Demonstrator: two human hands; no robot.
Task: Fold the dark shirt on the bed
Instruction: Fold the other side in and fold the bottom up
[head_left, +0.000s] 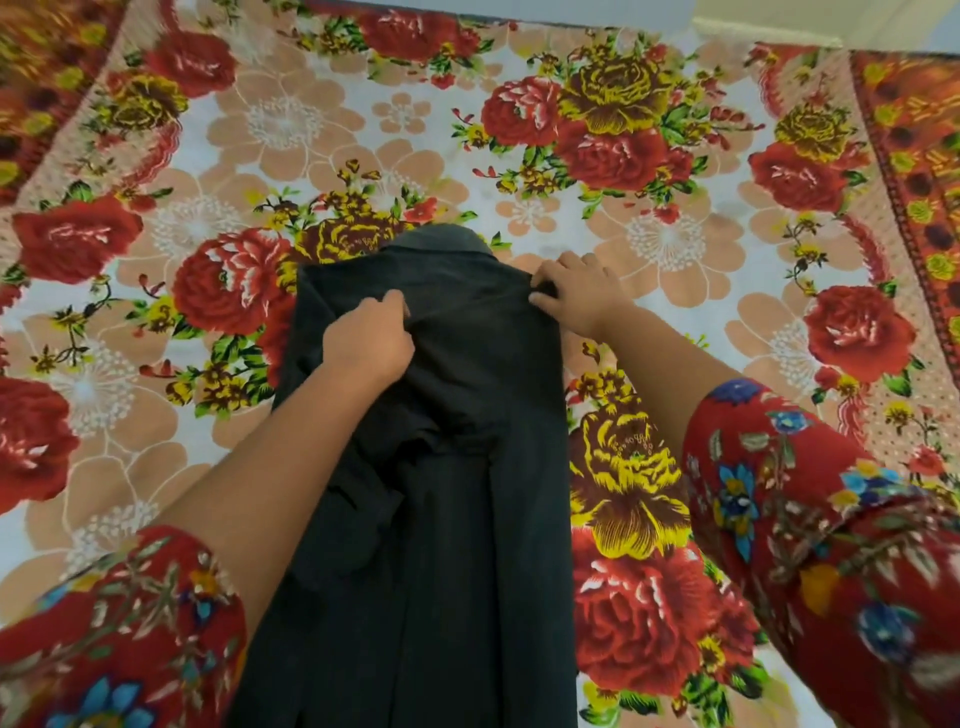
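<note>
The dark shirt (467, 467) lies lengthwise on the bed (260, 130), collar at the far end, narrowed into a long strip with both sides folded inward. My left hand (369, 338) rests on the upper left part of the shirt, and its fingers pinch a bunch of cloth near the shoulder. At the shirt's upper right corner, my right hand (576, 291) grips the cloth edge between thumb and fingers. A bunched sleeve lies on the shirt's left side under my left forearm.
The bed is covered with a bright floral sheet of red and yellow roses (623, 493). A patterned orange border (914, 156) runs along the sheet's right side. A pale wall or floor strip (831, 21) shows at the far top right.
</note>
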